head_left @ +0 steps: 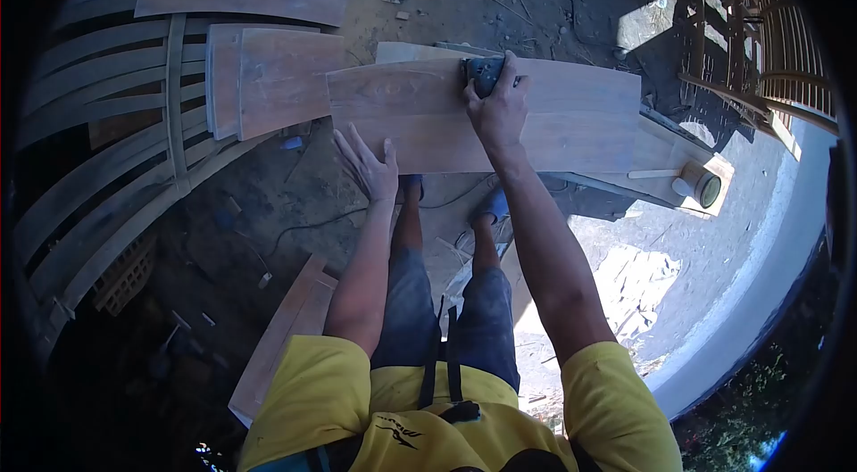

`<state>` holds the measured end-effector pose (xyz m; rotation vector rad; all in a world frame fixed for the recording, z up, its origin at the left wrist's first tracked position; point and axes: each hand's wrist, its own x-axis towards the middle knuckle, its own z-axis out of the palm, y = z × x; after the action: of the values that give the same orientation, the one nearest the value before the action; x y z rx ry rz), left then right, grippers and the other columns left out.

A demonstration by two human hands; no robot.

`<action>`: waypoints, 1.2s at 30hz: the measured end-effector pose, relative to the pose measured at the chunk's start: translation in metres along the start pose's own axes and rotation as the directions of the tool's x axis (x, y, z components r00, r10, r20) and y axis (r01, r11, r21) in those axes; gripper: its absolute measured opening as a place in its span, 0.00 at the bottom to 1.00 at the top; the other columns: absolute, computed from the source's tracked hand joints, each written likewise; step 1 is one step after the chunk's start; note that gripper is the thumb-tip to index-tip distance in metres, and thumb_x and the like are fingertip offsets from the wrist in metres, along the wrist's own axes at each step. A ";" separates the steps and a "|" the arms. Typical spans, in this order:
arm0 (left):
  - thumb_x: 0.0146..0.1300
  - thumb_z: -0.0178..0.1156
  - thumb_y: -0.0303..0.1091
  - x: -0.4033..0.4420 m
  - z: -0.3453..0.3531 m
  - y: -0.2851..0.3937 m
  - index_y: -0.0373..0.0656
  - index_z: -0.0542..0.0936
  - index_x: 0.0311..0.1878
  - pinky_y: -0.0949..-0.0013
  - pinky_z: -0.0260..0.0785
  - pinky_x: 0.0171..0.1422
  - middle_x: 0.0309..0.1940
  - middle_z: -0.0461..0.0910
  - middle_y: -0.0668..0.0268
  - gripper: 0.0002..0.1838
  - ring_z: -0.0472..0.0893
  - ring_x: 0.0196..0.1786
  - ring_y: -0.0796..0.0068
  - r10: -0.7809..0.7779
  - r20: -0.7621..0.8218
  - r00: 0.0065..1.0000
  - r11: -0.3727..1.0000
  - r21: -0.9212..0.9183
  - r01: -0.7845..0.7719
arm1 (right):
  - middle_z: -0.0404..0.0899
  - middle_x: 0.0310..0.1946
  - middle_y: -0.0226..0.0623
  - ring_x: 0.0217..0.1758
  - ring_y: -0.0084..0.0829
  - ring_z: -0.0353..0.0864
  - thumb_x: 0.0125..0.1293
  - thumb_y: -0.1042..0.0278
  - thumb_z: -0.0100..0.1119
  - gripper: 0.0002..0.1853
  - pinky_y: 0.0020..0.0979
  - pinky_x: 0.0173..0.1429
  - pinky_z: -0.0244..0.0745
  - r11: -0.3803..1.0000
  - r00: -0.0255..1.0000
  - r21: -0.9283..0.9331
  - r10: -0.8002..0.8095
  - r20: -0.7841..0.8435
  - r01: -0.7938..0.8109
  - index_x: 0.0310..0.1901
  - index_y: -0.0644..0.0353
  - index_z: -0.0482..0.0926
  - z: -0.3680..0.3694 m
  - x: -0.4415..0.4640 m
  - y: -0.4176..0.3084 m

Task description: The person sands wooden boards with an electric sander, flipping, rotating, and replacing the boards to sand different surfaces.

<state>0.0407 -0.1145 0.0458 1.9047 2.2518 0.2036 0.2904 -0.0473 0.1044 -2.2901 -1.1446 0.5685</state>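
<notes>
Board (402, 128), wide and wooden with a slightly curved far edge, lies crosswise before the person in the head view, resting on a wooden support (656, 151) that runs out to the right. Near the middle of its far edge sits a dark hand tool (485, 77). The right hand (502, 111) grips that tool from above, fingers wrapped around its body, arm stretched forward. The left hand (368, 167) is at the board's near left corner, fingers spread and thumb apart; whether it touches the wood I cannot tell.

On the support's right end, beside a thin wooden strip (654, 174), a round container (708, 190) lies tipped on its side. To the left, wooden panels (290, 84) rest on a slatted frame (174, 106). Slatted wooden furniture (790, 53) stands at upper right. A cable (326, 220) crosses the ground near the person's feet.
</notes>
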 end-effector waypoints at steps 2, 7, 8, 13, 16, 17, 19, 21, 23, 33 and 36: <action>0.72 0.68 0.51 -0.008 0.000 -0.068 0.41 0.54 0.89 0.39 0.50 0.88 0.87 0.52 0.42 0.51 0.53 0.89 0.44 -0.157 -0.085 0.984 0.987 0.015 0.159 | 0.70 0.60 0.63 0.47 0.67 0.86 0.60 0.57 0.78 0.51 0.59 0.49 0.87 1.000 0.998 -0.001 0.009 0.061 -0.009 0.82 0.50 0.59 0.025 -0.015 -0.036; 0.69 0.76 0.52 0.000 -0.008 -0.145 0.28 0.81 0.62 0.59 0.81 0.60 0.55 0.89 0.49 0.35 0.90 0.55 0.60 -0.064 0.641 0.765 0.671 -0.540 0.508 | 0.68 0.64 0.63 0.47 0.64 0.89 0.62 0.59 0.77 0.51 0.55 0.49 0.88 0.991 0.960 0.020 -0.132 0.245 0.131 0.83 0.49 0.57 0.083 -0.043 -0.120; 0.69 0.76 0.52 0.000 -0.001 -0.150 0.28 0.81 0.62 0.59 0.81 0.60 0.55 0.89 0.49 0.35 0.90 0.55 0.60 -0.053 0.647 0.761 0.668 -0.543 0.509 | 0.69 0.64 0.63 0.47 0.63 0.89 0.62 0.59 0.77 0.51 0.54 0.49 0.88 0.989 0.939 0.041 -0.146 0.312 0.140 0.83 0.49 0.57 0.091 -0.049 -0.137; 0.69 0.74 0.53 0.002 -0.016 -0.140 0.36 0.85 0.44 0.65 0.79 0.52 0.37 0.92 0.58 0.24 0.92 0.42 0.70 -0.074 0.558 0.827 0.753 -0.512 0.413 | 0.70 0.63 0.64 0.46 0.62 0.89 0.65 0.60 0.73 0.48 0.54 0.48 0.88 0.923 0.817 0.090 -0.374 0.439 0.374 0.84 0.49 0.58 0.127 -0.072 -0.164; 0.72 0.73 0.53 0.001 0.004 -0.156 0.33 0.84 0.55 0.63 0.80 0.59 0.48 0.91 0.54 0.28 0.91 0.51 0.67 -0.052 0.647 0.760 0.694 -0.524 0.494 | 0.70 0.62 0.65 0.46 0.64 0.88 0.64 0.59 0.74 0.48 0.55 0.48 0.88 0.966 0.882 0.011 -0.241 0.406 0.259 0.83 0.49 0.59 0.108 -0.067 -0.154; 0.72 0.73 0.53 -0.001 0.006 -0.157 0.33 0.84 0.55 0.63 0.80 0.59 0.48 0.91 0.54 0.28 0.91 0.51 0.67 -0.071 0.649 0.757 0.687 -0.519 0.509 | 0.70 0.62 0.65 0.46 0.65 0.88 0.64 0.58 0.74 0.47 0.56 0.48 0.87 0.978 0.937 0.000 -0.199 0.286 0.207 0.82 0.50 0.59 0.103 -0.065 -0.139; 0.77 0.64 0.62 -0.005 0.006 -0.153 0.29 0.74 0.73 0.56 0.76 0.73 0.66 0.82 0.47 0.42 0.84 0.68 0.57 -0.126 0.714 0.689 0.343 -0.620 0.705 | 0.70 0.60 0.64 0.45 0.66 0.87 0.63 0.56 0.75 0.47 0.59 0.46 0.87 0.998 0.995 0.021 -0.068 0.071 0.067 0.80 0.51 0.61 0.092 -0.062 -0.115; 0.78 0.57 0.68 0.001 -0.005 -0.148 0.28 0.66 0.78 0.52 0.71 0.79 0.73 0.75 0.46 0.48 0.78 0.73 0.53 -0.115 0.762 0.637 0.168 -0.617 0.769 | 0.70 0.58 0.64 0.46 0.67 0.86 0.64 0.56 0.75 0.47 0.60 0.44 0.86 1.000 0.999 0.011 -0.022 0.033 0.021 0.81 0.51 0.60 0.087 -0.072 -0.104; 0.79 0.49 0.74 0.002 -0.007 -0.143 0.27 0.57 0.84 0.48 0.65 0.84 0.79 0.68 0.45 0.55 0.73 0.78 0.48 -0.070 0.806 0.588 -0.004 -0.590 0.807 | 0.71 0.59 0.64 0.46 0.70 0.85 0.64 0.56 0.75 0.49 0.61 0.47 0.85 1.000 0.997 0.014 0.005 0.081 -0.006 0.82 0.51 0.57 0.078 -0.089 -0.099; 0.78 0.45 0.77 0.009 -0.006 -0.146 0.30 0.58 0.85 0.48 0.64 0.84 0.76 0.71 0.48 0.56 0.75 0.76 0.49 -0.073 0.857 0.510 -0.062 -0.514 0.855 | 0.68 0.67 0.66 0.52 0.67 0.87 0.62 0.69 0.70 0.52 0.58 0.50 0.88 0.969 0.855 0.009 -0.220 0.470 0.245 0.86 0.41 0.54 0.063 -0.142 -0.070; 0.80 0.59 0.64 0.007 -0.010 -0.134 0.33 0.67 0.80 0.51 0.70 0.79 0.71 0.77 0.54 0.44 0.78 0.73 0.58 -0.132 0.794 0.593 0.145 -0.577 0.804 | 0.70 0.64 0.60 0.50 0.67 0.87 0.60 0.57 0.79 0.53 0.60 0.49 0.88 0.993 0.953 -0.047 -0.090 0.288 0.108 0.83 0.41 0.58 0.024 -0.117 -0.017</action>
<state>-0.0913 -0.1301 0.0248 0.3577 1.5228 0.5607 0.2019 -0.1280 0.1123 -2.2369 -1.4226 0.8569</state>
